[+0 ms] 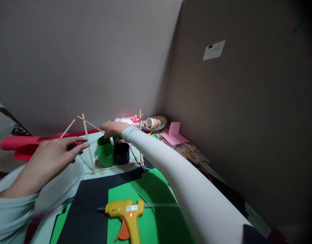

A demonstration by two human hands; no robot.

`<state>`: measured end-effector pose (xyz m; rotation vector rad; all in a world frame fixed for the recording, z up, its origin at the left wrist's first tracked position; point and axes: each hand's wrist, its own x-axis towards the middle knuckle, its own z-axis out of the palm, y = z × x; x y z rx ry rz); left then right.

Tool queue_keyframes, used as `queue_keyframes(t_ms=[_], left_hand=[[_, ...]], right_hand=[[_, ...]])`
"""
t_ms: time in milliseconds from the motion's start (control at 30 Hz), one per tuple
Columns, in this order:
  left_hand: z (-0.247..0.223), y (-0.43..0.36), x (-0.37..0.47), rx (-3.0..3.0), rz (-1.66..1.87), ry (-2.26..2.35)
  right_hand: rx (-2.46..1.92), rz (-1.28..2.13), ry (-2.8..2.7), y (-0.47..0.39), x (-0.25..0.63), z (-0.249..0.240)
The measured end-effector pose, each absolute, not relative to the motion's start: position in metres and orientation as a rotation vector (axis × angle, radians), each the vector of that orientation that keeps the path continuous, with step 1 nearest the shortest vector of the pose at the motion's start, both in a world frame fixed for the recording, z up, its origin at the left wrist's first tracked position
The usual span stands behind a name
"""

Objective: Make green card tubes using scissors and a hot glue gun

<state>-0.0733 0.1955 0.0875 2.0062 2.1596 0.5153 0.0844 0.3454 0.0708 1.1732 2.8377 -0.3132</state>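
Note:
A frame of thin wooden sticks (85,127) stands on the table, its sticks bound where they cross. My left hand (53,157) is at its left side, thumb and index fingertip pinched at the upright stick. Farther back, my right hand (113,128) is closed above the cups, near the end of a slanting stick. What its fingers hold is hidden. A thin pale strand seems to run between the two hands. Inside the frame's base are a green cup (105,156), a black cup (121,154) and more green cups behind, partly covered by my right hand.
A yellow glue gun (128,208) with a lit orange light lies on green sheets (161,191) and black paper (92,200). Red rolls (21,143) and a clear round container (62,186) are left. Right are a woven basket (163,122), paper cup (153,122), pink paper (175,135) and stick mat (191,150).

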Motion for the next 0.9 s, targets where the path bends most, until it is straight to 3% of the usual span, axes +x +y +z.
queue_keyframes(t_ms=[333,633,900], left_hand=[[0.079,0.191,-0.063,2.005,0.980,1.960],[0.067,0.185,-0.020,1.904,1.171,1.192],[0.086,0.153,-0.011,1.613,1.116,0.854]], right_hand=[[1.201,-0.240,3.424,0.292,0.155,0.098],[1.156,-0.428,3.685,0.184,0.193,0.084],[1.327,0.005,3.816,0.130,0.215,0.070]])
